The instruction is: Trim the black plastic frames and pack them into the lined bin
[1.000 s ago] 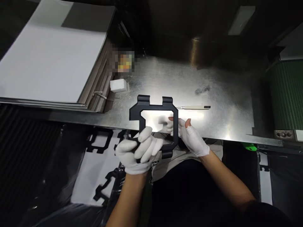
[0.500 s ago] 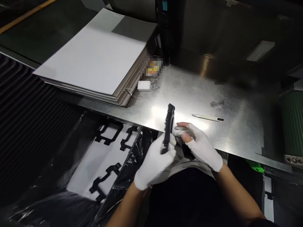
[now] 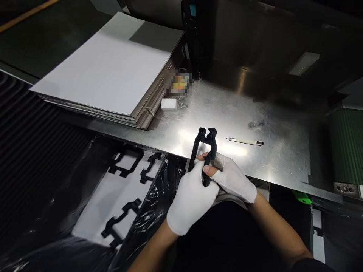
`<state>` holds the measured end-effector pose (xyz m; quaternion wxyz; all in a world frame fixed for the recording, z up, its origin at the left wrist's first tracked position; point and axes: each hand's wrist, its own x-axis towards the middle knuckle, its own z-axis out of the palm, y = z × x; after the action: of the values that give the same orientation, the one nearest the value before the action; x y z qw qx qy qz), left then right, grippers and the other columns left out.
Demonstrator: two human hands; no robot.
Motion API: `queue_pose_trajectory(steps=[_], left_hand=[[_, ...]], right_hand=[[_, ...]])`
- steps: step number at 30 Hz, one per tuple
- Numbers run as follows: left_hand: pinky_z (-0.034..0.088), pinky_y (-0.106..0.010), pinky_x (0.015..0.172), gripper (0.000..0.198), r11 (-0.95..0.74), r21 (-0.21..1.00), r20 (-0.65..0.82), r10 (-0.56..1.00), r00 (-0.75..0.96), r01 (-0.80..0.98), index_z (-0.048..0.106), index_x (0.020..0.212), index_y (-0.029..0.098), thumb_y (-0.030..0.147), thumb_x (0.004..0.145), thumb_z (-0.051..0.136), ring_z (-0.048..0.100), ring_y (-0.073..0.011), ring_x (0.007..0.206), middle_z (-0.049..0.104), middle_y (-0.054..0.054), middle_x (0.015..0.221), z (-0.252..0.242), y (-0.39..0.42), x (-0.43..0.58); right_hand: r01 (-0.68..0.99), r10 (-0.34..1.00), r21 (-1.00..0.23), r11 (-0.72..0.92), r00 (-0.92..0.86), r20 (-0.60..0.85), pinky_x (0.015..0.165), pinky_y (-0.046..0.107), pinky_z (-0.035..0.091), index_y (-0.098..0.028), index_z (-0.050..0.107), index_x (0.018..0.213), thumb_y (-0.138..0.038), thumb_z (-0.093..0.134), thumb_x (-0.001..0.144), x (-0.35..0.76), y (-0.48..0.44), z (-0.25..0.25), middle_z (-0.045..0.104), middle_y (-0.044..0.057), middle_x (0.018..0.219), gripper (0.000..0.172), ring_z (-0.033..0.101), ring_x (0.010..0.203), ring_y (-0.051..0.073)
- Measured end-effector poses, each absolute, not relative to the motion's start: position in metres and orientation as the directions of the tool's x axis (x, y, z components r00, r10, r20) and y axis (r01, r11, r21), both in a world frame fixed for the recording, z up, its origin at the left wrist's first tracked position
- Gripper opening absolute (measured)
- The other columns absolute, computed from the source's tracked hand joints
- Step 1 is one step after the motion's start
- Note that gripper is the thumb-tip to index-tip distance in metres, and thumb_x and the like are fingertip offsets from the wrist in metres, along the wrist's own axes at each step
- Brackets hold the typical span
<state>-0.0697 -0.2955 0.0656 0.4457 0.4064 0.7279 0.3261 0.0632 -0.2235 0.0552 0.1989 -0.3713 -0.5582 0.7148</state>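
Observation:
A black plastic frame (image 3: 204,148) stands nearly edge-on above the front edge of the steel table (image 3: 272,151). My left hand (image 3: 191,198), in a white glove, is closed round its lower part. My right hand (image 3: 232,177), in a white glove with bare fingertips, pinches the frame from the right, thumb on its near face. A slim white craft knife (image 3: 245,141) lies on the table just right of the frame, apart from both hands.
A thick stack of white sheets (image 3: 110,71) fills the table's left. A small white block (image 3: 169,104) lies beside it. Below left, black frames (image 3: 126,164) rest on white sheet in a black plastic-lined bin. A green belt (image 3: 347,147) runs at the right.
The frame has been turned from flat-on to nearly edge-on. My right hand, off the frame half a second ago, now grips it. The camera view shifted left.

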Motion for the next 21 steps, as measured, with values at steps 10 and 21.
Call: queue_pose_trajectory(steps=[10,21], left_hand=[[0.047,-0.034,0.066,0.015,0.424,0.887,-0.396,0.902,-0.172,0.183,0.062,0.086,0.024,0.012,0.078,0.067,0.062,-0.0234,0.073,0.066,0.000,0.076,0.067,-0.295,-0.068],[0.053,-0.050,0.113,0.046,0.273,0.947,-0.267,0.962,-0.058,0.170,0.077,0.123,0.023,0.059,0.094,0.072,0.070,-0.0370,0.120,0.080,-0.014,0.119,0.060,-0.334,-0.192]], right_hand=[[0.092,0.751,-0.940,-0.329,-0.578,-0.319,0.107,0.042,0.056,-0.020,0.072,0.112,-0.054,0.075,0.095,0.065,-0.229,0.051,0.076,0.007,0.116,0.038,0.073,0.112,0.025],[0.401,0.965,-0.914,-0.069,-0.205,-0.162,0.068,0.050,0.046,-0.033,0.073,0.103,-0.096,0.025,0.093,0.193,-0.252,0.049,0.059,0.006,0.067,0.080,0.061,0.068,0.029]])
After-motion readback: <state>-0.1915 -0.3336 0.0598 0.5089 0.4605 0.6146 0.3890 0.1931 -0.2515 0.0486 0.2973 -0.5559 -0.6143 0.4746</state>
